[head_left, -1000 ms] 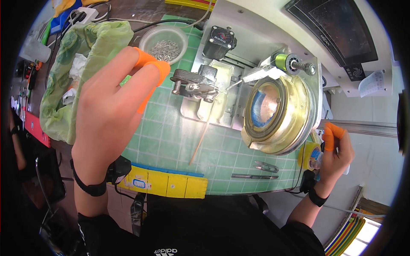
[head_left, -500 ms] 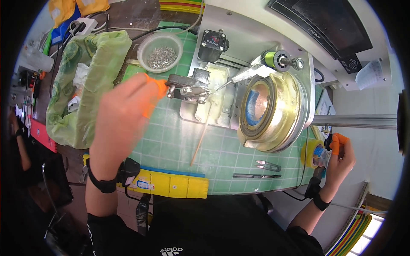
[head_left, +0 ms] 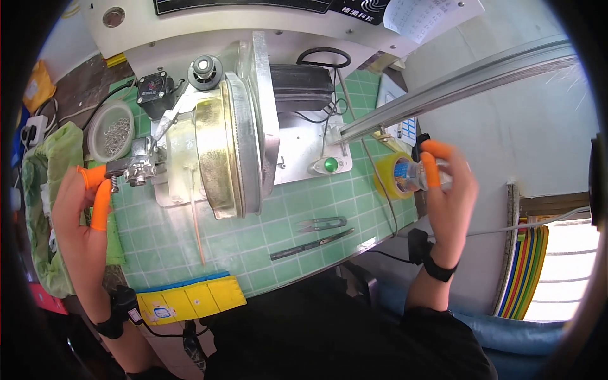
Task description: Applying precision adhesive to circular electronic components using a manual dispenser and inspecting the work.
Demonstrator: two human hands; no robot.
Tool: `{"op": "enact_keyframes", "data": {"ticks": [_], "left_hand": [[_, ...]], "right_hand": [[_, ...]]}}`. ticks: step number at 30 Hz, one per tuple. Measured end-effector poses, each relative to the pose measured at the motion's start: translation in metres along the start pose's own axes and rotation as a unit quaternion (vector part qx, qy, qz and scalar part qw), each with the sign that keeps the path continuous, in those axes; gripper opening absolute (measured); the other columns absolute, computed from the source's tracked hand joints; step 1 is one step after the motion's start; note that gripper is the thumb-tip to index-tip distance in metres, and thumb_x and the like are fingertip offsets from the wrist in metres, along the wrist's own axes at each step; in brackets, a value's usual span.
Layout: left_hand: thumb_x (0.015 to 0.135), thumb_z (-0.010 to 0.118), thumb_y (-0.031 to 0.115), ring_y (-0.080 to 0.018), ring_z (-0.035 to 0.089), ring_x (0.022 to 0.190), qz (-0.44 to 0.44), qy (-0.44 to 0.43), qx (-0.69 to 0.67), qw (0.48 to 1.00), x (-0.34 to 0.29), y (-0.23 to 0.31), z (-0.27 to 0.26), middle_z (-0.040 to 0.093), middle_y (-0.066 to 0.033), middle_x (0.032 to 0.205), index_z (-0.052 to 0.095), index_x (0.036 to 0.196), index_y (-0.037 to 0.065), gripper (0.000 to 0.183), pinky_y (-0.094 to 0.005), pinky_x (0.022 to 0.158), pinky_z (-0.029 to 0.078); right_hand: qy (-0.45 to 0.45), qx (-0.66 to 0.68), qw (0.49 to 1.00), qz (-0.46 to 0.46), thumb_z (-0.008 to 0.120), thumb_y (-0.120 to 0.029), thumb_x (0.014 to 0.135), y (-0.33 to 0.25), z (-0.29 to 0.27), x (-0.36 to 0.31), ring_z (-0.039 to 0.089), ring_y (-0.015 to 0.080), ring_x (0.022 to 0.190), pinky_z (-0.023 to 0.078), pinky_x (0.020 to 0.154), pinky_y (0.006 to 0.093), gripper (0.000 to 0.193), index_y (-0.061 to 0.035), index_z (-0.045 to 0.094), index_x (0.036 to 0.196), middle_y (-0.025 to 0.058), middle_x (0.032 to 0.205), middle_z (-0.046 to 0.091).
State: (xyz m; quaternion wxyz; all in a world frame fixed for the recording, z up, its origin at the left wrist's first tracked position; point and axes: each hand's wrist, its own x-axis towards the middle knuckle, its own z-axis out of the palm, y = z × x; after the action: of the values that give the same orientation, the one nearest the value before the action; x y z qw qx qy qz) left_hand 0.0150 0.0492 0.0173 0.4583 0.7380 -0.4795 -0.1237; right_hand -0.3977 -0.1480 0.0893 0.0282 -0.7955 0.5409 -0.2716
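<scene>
My left hand [head_left: 82,218], with orange finger covers on the thumb and index finger, is closed at the end of a dark metal clamp [head_left: 138,166] with a small spring. The clamp sits at the left side of a large brass-coloured wheel [head_left: 215,155]. At the right, my right hand [head_left: 453,196], also in orange finger covers, is slightly blurred. Its thumb and index tips come together by a small black piece [head_left: 420,145]; what they pinch I cannot make out. Just below the fingers is a clear bottle [head_left: 411,176] inside a yellow tape roll [head_left: 385,179].
Snips [head_left: 322,223] and tweezers [head_left: 310,245] lie on the green gridded mat [head_left: 285,209]. A thin wooden stick [head_left: 197,228] leans below the wheel. A bowl [head_left: 95,142] of small metal rings, a bag-lined bin [head_left: 38,171] and a yellow strip [head_left: 202,301] are at the left.
The head view has shifted to the right, so the machine appears further left and its green button shows. My left hand stays at the clamp, my right hand by the bottle.
</scene>
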Motion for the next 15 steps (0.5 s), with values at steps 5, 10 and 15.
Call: {"op": "enact_keyframes", "data": {"ticks": [5, 10, 15], "left_hand": [[0.088, 0.069, -0.003, -0.0165, 0.042, 0.066, 0.117, 0.000, 0.162, 0.980, 0.010, 0.016, 0.004, 0.044, -0.0083, 0.083, 0.063, 0.105, -0.008, 0.019, -0.0300, 0.060, 0.033], [0.088, 0.069, -0.004, -0.0159, 0.041, 0.066, 0.091, 0.004, 0.175, 0.980, 0.006, 0.024, 0.009, 0.041, -0.0080, 0.079, 0.063, 0.104, -0.008, 0.018, -0.0300, 0.060, 0.033], [0.088, 0.069, -0.006, -0.0159, 0.041, 0.065, 0.092, 0.007, 0.164, 0.982, 0.010, 0.027, 0.012, 0.039, -0.0079, 0.077, 0.065, 0.106, -0.008, 0.019, -0.0300, 0.060, 0.032]], "right_hand": [[0.224, 0.041, 0.948, -0.225, 0.069, -0.002, 0.090, -0.039, -0.029, -0.003, 0.066, 0.0266, 0.087, 0.051, 0.074, 0.0354, 0.017, 0.0041, 0.068, 0.106, 0.0172, 0.102, 0.071], [-0.148, 0.284, 0.927, -0.194, 0.073, -0.009, 0.084, -0.087, 0.019, -0.002, 0.067, 0.0167, 0.080, 0.051, 0.065, 0.0268, 0.052, 0.0015, 0.061, 0.134, 0.0199, 0.120, 0.068], [-0.382, 0.330, 0.853, -0.134, 0.075, -0.001, 0.087, -0.096, 0.075, -0.004, 0.067, 0.0317, 0.102, 0.059, 0.082, 0.0370, 0.095, -0.0015, 0.017, 0.162, 0.0237, 0.151, 0.044]]}}
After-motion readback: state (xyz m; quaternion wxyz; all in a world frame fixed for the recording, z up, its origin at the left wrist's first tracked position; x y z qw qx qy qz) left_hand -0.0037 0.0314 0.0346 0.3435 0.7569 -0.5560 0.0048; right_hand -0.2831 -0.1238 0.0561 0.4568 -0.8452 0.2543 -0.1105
